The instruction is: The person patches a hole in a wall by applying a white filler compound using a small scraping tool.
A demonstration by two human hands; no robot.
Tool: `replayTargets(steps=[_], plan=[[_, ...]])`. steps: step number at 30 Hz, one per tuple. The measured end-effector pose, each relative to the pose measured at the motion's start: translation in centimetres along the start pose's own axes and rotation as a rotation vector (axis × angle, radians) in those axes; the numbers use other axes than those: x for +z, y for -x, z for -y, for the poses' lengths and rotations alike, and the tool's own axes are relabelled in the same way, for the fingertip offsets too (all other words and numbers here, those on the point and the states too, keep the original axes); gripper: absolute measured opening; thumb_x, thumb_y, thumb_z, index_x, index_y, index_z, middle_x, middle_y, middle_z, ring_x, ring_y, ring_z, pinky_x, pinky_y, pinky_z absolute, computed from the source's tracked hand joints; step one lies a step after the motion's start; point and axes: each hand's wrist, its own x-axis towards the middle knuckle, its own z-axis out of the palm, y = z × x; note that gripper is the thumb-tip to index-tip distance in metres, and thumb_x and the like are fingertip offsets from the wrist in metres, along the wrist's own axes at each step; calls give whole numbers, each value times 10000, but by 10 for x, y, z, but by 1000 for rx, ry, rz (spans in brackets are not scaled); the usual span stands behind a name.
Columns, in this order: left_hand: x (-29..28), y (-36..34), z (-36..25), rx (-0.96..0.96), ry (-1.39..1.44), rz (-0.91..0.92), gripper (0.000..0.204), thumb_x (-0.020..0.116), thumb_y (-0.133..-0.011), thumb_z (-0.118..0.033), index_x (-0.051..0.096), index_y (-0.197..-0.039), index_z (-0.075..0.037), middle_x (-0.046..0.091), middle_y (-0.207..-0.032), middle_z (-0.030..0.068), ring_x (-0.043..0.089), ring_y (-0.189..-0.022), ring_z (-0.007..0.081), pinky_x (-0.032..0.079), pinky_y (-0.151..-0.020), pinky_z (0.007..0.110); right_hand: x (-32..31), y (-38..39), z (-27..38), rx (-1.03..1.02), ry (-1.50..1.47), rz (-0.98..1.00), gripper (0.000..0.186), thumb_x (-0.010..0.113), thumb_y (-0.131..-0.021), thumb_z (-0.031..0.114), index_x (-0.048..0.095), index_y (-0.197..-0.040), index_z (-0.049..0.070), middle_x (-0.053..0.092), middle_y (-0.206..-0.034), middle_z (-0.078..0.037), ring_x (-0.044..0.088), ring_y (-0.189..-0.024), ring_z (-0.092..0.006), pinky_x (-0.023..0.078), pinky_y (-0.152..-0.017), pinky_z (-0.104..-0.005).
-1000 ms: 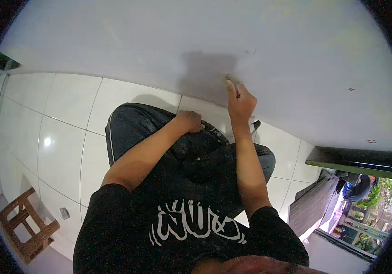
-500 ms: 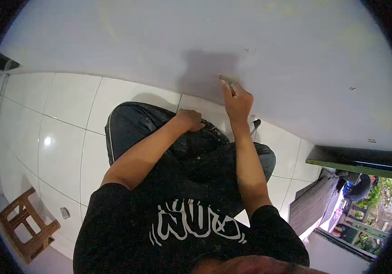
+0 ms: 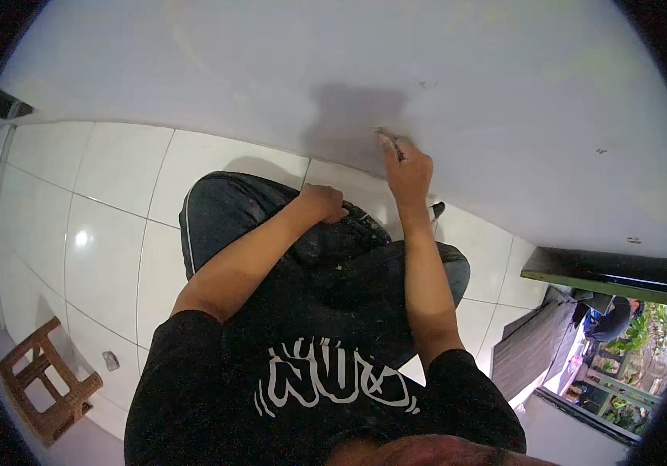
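My right hand (image 3: pixel 409 172) is raised to the pale wall (image 3: pixel 504 116), its fingers pinched together with the fingertips at the surface. Something small and dark sits between the fingers, too small to name. Just up and to the right of this hand is a faint mark (image 3: pixel 427 84) on the wall. My left hand (image 3: pixel 322 203) lies over the dark trousers (image 3: pixel 232 210) on my folded legs. Its fingers are curled in, and what is under them is hidden.
White floor tiles (image 3: pixel 108 225) run along the wall's foot. A brown woven stool frame (image 3: pixel 46 380) and a small grey lump (image 3: pixel 110 360) are at the lower left. A dark object (image 3: pixel 437 209) lies beside my right forearm. At right are a dark green-edged ledge (image 3: pixel 605 272) and a person (image 3: pixel 615 320) outside.
My right hand has shifted very slightly right and down along the wall. The left hand has stayed in the same place.
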Motion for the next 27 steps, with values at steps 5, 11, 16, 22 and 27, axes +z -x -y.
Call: replayTargets(steps=[5,11,16,22,27], plan=[[7,-2,6,-3,-28,-45,605,496,-948,-551,592,-1198,-8,654,-1175,212,620,-1123,370,478,-980,501,-15,-3,28,192,-102,40,413,639,-919,397,619,-725,33,583,-612,-172,588,-555,-343,464,-555,-408],[5,2,5,-4,20,-60,595,510,-944,-541,600,-1198,-10,661,-1165,198,615,-1130,368,458,-1008,485,-4,0,17,96,25,125,307,694,-895,319,722,-855,16,486,-521,-107,383,-476,-146,354,-473,-320],[2,3,4,-14,4,-8,605,497,-949,-542,584,-1211,-4,642,-1193,213,598,-1158,365,458,-1008,479,-5,-3,15,94,-48,1,323,691,-889,343,720,-855,23,588,-615,-154,465,-498,-188,411,-516,-325],[4,3,6,-1,-8,-37,585,492,-952,-531,595,-1179,-2,640,-1188,228,600,-1158,362,468,-997,476,-5,-2,18,106,-27,10,388,646,-913,392,664,-764,34,588,-613,-166,555,-523,-296,448,-544,-390],[-3,5,1,21,-6,-11,582,492,-953,-528,595,-1175,1,642,-1182,234,606,-1146,369,469,-994,481,4,1,1,-64,63,-36,427,684,-894,376,602,-657,31,526,-531,-149,537,-469,-299,441,-500,-402]])
